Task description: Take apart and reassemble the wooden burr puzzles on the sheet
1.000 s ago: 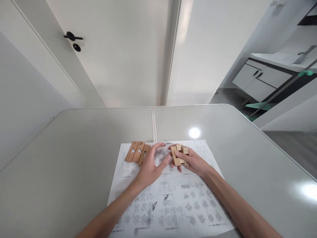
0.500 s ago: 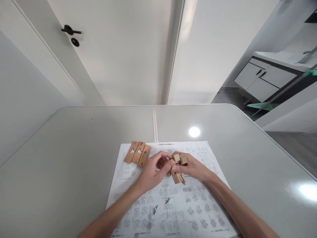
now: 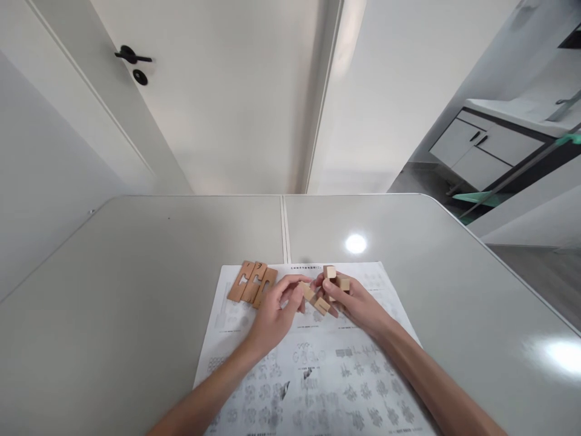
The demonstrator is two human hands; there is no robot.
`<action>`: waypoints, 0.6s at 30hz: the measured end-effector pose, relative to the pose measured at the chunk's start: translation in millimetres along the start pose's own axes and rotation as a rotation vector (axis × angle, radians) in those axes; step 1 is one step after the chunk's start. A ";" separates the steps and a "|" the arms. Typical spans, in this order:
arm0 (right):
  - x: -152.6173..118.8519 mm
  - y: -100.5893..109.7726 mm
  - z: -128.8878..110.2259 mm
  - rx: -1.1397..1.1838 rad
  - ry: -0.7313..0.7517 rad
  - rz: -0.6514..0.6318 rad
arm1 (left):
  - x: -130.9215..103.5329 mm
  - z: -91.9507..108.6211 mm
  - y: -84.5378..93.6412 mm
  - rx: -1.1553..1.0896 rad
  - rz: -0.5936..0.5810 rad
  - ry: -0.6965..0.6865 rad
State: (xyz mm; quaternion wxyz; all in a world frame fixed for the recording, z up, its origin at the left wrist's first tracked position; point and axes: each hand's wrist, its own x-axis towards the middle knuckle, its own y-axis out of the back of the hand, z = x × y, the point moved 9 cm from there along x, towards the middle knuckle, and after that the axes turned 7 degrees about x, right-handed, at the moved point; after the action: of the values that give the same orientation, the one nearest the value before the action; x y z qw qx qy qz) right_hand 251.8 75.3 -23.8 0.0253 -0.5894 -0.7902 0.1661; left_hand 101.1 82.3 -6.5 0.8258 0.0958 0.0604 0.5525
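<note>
My left hand [image 3: 278, 307] is closed, with thumb and fingers pinching one end of a notched wooden puzzle piece [image 3: 322, 306]. This piece slants down to the right, in front of the other hand. My right hand [image 3: 356, 303] is closed around a cluster of wooden puzzle pieces [image 3: 330, 272], whose square ends stick up past the thumb. Whether the slanted piece still touches the cluster I cannot tell. Just left of my left hand lie flat wooden plates [image 3: 241, 281] with cut-out slots and handwritten numbers. Fingers hide parts of the pieces.
Under both hands a printed paper sheet [image 3: 254, 363] with rows of small diagrams lies on the grey table [image 3: 113, 315]. A seam runs across the tabletop beyond the sheet. Behind the table stands a white door [image 3: 227, 109]; a sink cabinet [image 3: 490, 142] is at the right.
My left hand has drawn slightly left, and the notched piece has swung from steep to slanting, away from the cluster's square ends. The right hand has turned the cluster a little.
</note>
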 end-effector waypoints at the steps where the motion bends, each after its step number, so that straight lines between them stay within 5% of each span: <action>1: 0.7 4.1 -0.7 0.003 0.009 0.030 | 0.1 0.1 1.1 -0.001 0.014 0.003; 9: 3.8 21.3 0.7 0.129 -0.010 0.209 | 0.9 2.0 8.9 -0.091 0.134 0.008; 18: -0.9 17.0 0.3 0.110 -0.087 0.136 | 0.9 1.4 13.2 -0.133 0.185 0.008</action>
State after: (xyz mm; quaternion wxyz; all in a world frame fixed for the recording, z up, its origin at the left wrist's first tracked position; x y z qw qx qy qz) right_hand 267.7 78.6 -28.9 0.0121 -0.6316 -0.7384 0.2359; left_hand 89.8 87.9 -2.2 0.7754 0.0437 0.0176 0.6297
